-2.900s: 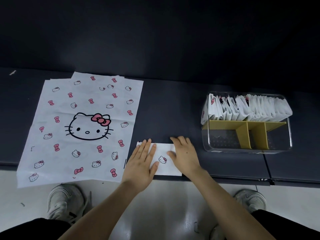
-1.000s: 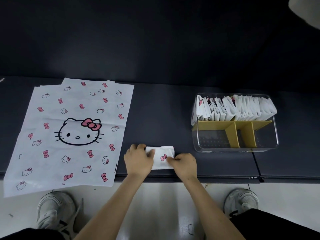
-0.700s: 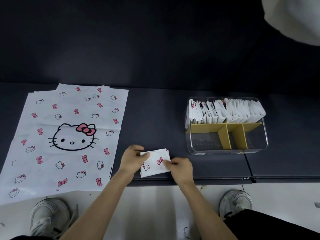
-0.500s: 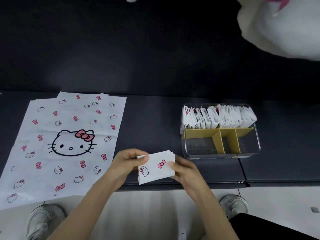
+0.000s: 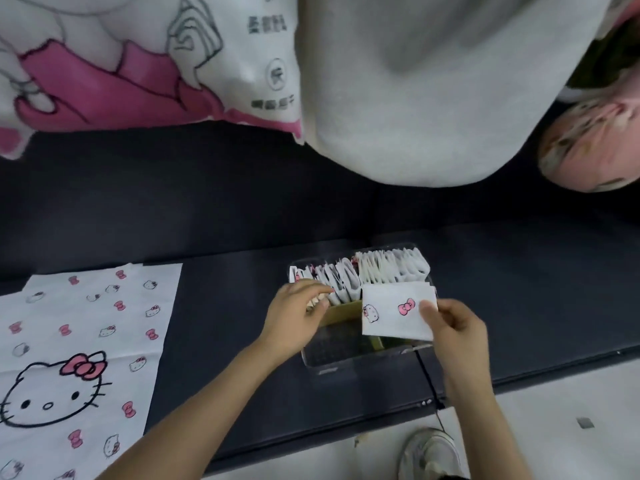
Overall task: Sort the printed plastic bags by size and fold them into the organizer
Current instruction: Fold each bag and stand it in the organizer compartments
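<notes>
Folded white plastic bag point(image 5: 394, 315): up off the bench, over the right half of the organizer, pinched at its right edge by the right hand point(image 5: 459, 329)
Bag look: small flat rectangle, several layers thick, slightly tilted; one pink bow and one small cat face printed on the front
Right hand grip: thumb on the bag's front face, other fingers curled behind it
Left hand point(image 5: 294, 318): fingers loosely bent, tips on the left end of the filed row, nothing gripped that I can see
Clear plastic organizer with yellow dividers point(image 5: 332, 356): sits on the dark bench point(image 5: 225, 306); rear compartment packed with a row of folded white bags point(image 5: 381, 271) standing on edge; front compartments partly hidden by hands and bag
Large flat white printed bag point(image 5: 79, 341): spread on the bench, well left of the organizer; big cat face, pink bows
</notes>
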Motion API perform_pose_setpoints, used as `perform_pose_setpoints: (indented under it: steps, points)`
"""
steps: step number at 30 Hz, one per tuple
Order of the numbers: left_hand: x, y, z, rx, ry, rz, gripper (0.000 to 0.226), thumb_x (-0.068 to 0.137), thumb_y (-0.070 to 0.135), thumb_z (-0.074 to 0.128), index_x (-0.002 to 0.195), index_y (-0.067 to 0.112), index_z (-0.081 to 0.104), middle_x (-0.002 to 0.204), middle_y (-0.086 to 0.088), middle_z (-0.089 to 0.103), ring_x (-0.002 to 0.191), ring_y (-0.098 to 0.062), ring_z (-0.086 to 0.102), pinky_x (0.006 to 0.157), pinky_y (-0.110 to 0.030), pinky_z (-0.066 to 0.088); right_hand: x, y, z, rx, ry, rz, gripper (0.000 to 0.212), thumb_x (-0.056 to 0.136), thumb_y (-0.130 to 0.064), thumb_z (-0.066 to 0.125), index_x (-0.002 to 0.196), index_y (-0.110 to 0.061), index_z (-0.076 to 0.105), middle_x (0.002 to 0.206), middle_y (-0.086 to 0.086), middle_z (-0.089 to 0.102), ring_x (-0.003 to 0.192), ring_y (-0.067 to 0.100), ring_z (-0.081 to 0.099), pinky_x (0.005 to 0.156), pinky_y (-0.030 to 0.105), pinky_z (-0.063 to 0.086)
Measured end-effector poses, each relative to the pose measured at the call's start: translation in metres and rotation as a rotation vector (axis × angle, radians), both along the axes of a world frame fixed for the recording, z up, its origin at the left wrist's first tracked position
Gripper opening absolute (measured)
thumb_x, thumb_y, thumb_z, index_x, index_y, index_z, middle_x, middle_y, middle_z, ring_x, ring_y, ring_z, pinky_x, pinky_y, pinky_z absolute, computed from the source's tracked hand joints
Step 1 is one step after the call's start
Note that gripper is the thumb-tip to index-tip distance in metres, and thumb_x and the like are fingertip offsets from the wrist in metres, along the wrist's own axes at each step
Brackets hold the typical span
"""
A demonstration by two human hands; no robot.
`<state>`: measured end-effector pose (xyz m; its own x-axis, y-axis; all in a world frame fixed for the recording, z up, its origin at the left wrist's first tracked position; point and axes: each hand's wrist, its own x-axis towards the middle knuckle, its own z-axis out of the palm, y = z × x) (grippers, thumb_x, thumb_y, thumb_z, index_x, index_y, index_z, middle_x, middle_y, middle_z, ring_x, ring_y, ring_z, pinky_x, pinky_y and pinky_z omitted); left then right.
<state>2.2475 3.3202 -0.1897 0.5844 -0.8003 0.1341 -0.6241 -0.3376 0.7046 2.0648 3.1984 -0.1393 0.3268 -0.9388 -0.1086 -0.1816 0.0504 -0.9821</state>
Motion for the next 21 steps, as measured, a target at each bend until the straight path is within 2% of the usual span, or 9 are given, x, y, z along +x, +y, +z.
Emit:
perform_pose_setpoints:
  steps: [1,3,6,8,10,13,16,19,21]
  points:
    - [0.005,-0.012,-0.003,0.013,-0.126,-0.037,0.028,0.096,0.028,0.049,0.118,0.023,0.066,0.127,0.002,0.059,0.121,-0.021,0.049,0.102,-0.031,0.031,-0.002,-0.011,0.001,-0.053,0.027,0.001,0.01,0.091,-0.01,0.059,0.081,-0.01,0.061,0.073,0.003,0.064,0.063,0.005,0.059,0.056,0.017,0.045]
    - [0.015,-0.035,-0.01,0.047,-0.374,-0.168,0.038,0.094,0.033,0.039,0.117,0.024,0.067,0.133,-0.004,0.057,0.126,-0.031,0.048,0.106,-0.044,0.029,-0.002,-0.029,-0.001,-0.117,0.067,0.007,0.008,0.093,-0.015,0.055,0.085,-0.012,0.057,0.082,0.013,0.064,0.072,0.017,0.057,0.061,0.029,0.044]
    - [0.025,-0.06,-0.018,0.186,-0.566,-0.395,0.048,0.095,0.038,0.026,0.129,0.027,0.057,0.144,0.0,0.046,0.138,-0.027,0.034,0.116,-0.045,0.007,0.006,-0.045,-0.004,-0.163,0.073,0.018,0.007,0.095,-0.018,0.052,0.089,-0.014,0.055,0.086,0.019,0.063,0.071,0.02,0.053,0.06,0.035,0.044]
    - [0.032,-0.065,-0.026,0.236,-0.585,-0.442,0.056,0.094,0.046,0.018,0.137,0.029,0.049,0.148,0.005,0.038,0.143,-0.02,0.024,0.115,-0.043,-0.008,0.014,-0.051,-0.005,-0.215,0.064,0.018,0.009,0.095,-0.019,0.051,0.089,-0.012,0.053,0.074,0.016,0.056,0.061,0.009,0.048,0.053,0.024,0.04]
    - [0.039,-0.06,-0.035,0.245,-0.595,-0.433,0.054,0.095,0.049,0.021,0.132,0.028,0.054,0.142,0.004,0.048,0.139,-0.019,0.034,0.115,-0.044,-0.009,0.026,-0.054,-0.008,-0.265,0.037,0.011,0.01,0.096,-0.02,0.051,0.089,-0.013,0.052,0.065,0.003,0.047,0.05,0.002,0.039,0.047,0.015,0.034]
    - [0.051,-0.042,-0.046,0.237,-0.639,-0.387,0.053,0.099,0.051,0.021,0.12,0.029,0.064,0.13,0.003,0.06,0.128,-0.02,0.049,0.112,-0.048,0.0,0.052,-0.054,-0.016,-0.293,0.016,0.026,0.005,0.097,-0.019,0.05,0.098,-0.016,0.054,0.073,-0.002,0.059,0.055,0.001,0.049,0.049,0.016,0.038]
    - [0.057,-0.029,-0.054,0.21,-0.634,-0.375,0.058,0.1,0.052,0.013,0.123,0.03,0.062,0.131,0.004,0.059,0.127,-0.021,0.05,0.112,-0.049,0.004,0.079,-0.051,-0.029,-0.415,0.078,0.079,0.008,0.097,-0.019,0.05,0.099,-0.013,0.054,0.082,0.007,0.062,0.066,0.016,0.055,0.056,0.029,0.042]
    - [0.057,-0.026,-0.058,0.198,-0.618,-0.369,0.058,0.1,0.052,0.011,0.128,0.031,0.058,0.135,0.004,0.055,0.13,-0.021,0.047,0.112,-0.047,0.002,0.098,-0.046,-0.043,-0.66,0.261,0.126,0.012,0.094,-0.015,0.053,0.099,-0.004,0.057,0.075,0.008,0.059,0.067,0.022,0.051,0.056,0.033,0.038]
    - [0.057,-0.027,-0.06,0.176,-0.611,-0.355,0.058,0.1,0.051,0.012,0.128,0.03,0.059,0.135,0.003,0.056,0.129,-0.021,0.047,0.112,-0.048,0.004,0.103,-0.042,-0.051,-0.812,0.407,0.194,0.013,0.09,-0.012,0.061,0.097,-0.002,0.061,0.061,0.008,0.055,0.053,0.021,0.046,0.044,0.028,0.026]
